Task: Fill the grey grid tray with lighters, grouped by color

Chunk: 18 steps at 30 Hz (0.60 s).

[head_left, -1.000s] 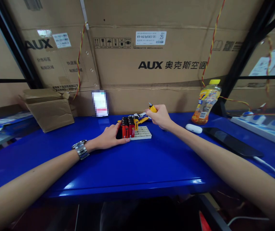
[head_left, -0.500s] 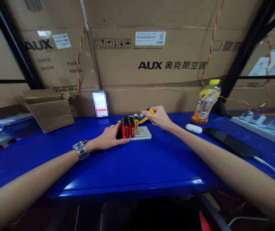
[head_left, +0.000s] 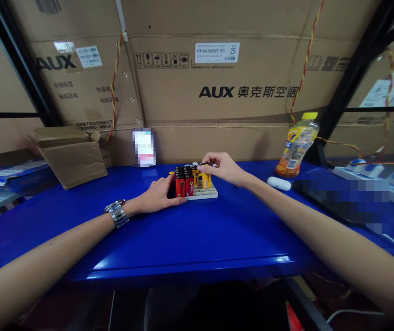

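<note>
A white gridded tray (head_left: pixel 208 195) stands on the blue table. Red batteries (head_left: pixel 180 187) with black tops fill its left end in upright rows, and a yellow battery (head_left: pixel 196 178) stands just right of them. My left hand (head_left: pixel 157 195) grips the tray's left end, thumb at the front and fingers round the side. Between the fingertips of my right hand (head_left: pixel 223 166) is another yellow battery (head_left: pixel 205 181), upright over the tray's right part. Whether its lower end sits inside a cell I cannot tell. Partly hidden things lie behind the tray.
An open cardboard box (head_left: pixel 72 156) sits on the left, near a lit, blurred phone screen (head_left: pixel 144 147). To the right are a drink bottle (head_left: pixel 295 145), a white earbud case (head_left: pixel 279 183), a dark phone (head_left: pixel 335 200) with a cable, and a power strip (head_left: pixel 373 177). Large cartons (head_left: pixel 248 110) stand behind.
My right hand has brought the yellow battery left and down to the tray, turning it from tilted to upright. My left hand stays in place on the tray.
</note>
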### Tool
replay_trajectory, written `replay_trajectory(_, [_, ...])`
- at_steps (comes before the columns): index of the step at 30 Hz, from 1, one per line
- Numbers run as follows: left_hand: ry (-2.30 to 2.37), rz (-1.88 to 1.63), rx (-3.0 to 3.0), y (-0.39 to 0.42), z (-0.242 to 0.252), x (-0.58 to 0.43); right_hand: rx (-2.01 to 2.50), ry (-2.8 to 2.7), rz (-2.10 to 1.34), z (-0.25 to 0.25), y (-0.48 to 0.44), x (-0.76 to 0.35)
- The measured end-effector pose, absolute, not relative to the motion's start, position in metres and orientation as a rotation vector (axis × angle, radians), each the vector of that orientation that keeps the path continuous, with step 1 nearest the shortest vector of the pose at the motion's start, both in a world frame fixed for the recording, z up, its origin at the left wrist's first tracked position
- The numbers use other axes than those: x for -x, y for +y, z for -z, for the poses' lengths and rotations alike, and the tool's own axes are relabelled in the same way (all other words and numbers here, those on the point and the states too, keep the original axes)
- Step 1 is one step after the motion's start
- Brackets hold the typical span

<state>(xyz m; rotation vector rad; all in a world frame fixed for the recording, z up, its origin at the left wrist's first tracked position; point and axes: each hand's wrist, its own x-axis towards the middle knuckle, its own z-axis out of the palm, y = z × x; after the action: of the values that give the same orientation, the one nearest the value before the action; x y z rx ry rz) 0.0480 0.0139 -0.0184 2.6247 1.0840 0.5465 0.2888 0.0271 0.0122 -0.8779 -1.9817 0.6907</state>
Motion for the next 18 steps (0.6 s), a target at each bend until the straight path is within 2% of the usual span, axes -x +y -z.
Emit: replay_trajectory(18, [1.186,-0.545,-2.624,0.0122,0.0187,-0.0481,0.807,-2.045,-0.686,-0.0052,0.0293,-0.2856])
